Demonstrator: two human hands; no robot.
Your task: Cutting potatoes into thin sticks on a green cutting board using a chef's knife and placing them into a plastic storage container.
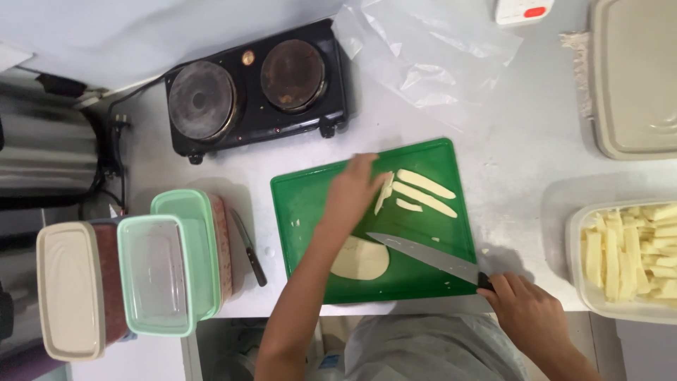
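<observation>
A green cutting board (303, 204) lies on the white counter. My left hand (352, 192) reaches across it, fingertips touching a pale potato strip (384, 190) that stands beside three more cut strips (425, 194). A flat pale potato slab (360, 258) rests on the board under my forearm. My right hand (527, 310) grips the black handle of a kitchen knife (423, 252), whose blade lies low across the board, pointing left toward the slab.
A clear tub (591, 296) full of cut potato sticks sits at right, a beige lid (631, 77) above it. A black two-plate hob (254, 85) stands behind the board. Lidded containers (159, 271) and a small dark-handled knife (250, 250) lie at left; a plastic bag (430, 53) at back.
</observation>
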